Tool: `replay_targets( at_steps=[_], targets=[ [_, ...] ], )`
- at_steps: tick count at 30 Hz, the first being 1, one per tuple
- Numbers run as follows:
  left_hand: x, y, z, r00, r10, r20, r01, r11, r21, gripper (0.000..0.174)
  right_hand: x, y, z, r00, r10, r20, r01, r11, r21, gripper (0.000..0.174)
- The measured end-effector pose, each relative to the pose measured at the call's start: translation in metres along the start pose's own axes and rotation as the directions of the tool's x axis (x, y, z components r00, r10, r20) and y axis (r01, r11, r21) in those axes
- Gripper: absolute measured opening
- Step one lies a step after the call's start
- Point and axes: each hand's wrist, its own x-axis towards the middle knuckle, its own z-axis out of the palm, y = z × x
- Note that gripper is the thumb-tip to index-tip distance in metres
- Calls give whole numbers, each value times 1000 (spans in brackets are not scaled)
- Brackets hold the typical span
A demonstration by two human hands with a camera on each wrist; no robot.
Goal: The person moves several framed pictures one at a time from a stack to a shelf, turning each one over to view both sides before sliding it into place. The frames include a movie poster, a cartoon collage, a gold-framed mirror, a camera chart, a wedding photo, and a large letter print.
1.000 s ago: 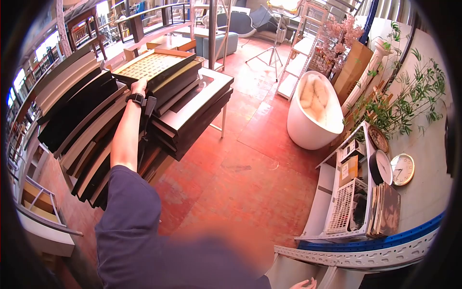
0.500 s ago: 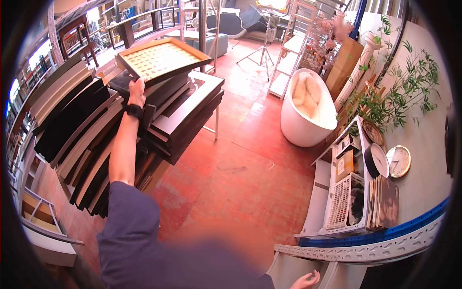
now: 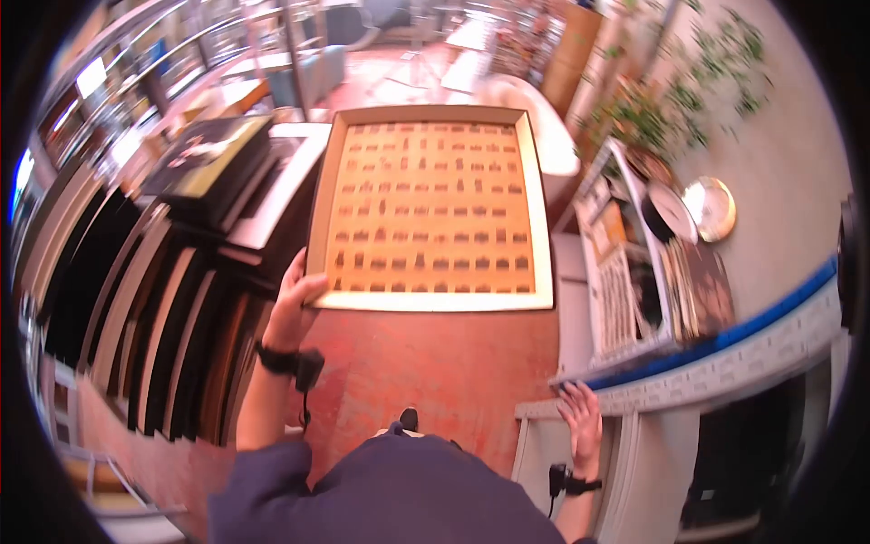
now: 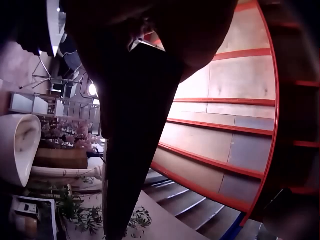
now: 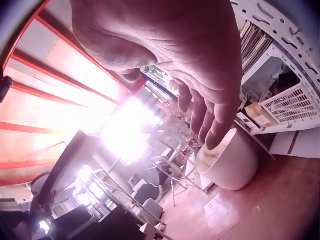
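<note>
A deep framed picture [image 3: 430, 208] with rows of small dark shapes on a tan ground is held up in front of my body. My left hand [image 3: 292, 304] grips it at the lower left corner, thumb over the front edge. From the left wrist, the frame [image 4: 135, 135] appears as a dark slab in shadow. Away from the picture, my right hand [image 3: 583, 424] is at the right beside a white metal rail, fingers loosely extended. In the right wrist view that hand [image 5: 175, 55] holds nothing, and the picture's edge [image 5: 64, 160] shows at the lower left.
Black-framed pieces [image 3: 213, 168] lie stacked on the left, above a row of upright frames [image 3: 149, 326]. To the right stands a white shelf [image 3: 666, 304] with a basket and records, behind a blue and white rail [image 3: 725, 349]. A white tub [image 5: 232, 162] stands farther off.
My left hand has lifted the framed picture off the stack and brought it right and closer, tilted up to face me. My right hand has risen farther into view. The head view has shifted.
</note>
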Motion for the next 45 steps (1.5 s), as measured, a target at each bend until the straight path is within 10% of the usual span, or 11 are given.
replay_targets(
  at_steps=[9, 18, 22, 32, 45],
  targets=[
    [-71, -48, 56, 927, -257, 274, 232, 965, 122, 56, -59, -16, -6, 999, 33, 16, -37, 948, 315, 63],
    [-49, -74, 63, 711, -405, 574, 251, 910, 331, 39, -108, -15, 51, 905, 135, -405, 20, 935, 355, 49],
    [-12, -75, 47, 558, -435, 707, 365, 894, 262, 39, -113, -12, 91, 772, 25, -636, 47, 994, 96, 55],
    [31, -112, 36, 432, -221, 874, 88, 975, 203, 36, -84, -43, 129, 492, -411, -767, 106, 903, -416, 54],
    [-56, -241, 220, 563, 122, 818, -394, 909, 135, 54, 31, -103, -118, 559, -449, -697, 278, 894, -352, 61]
  ],
)
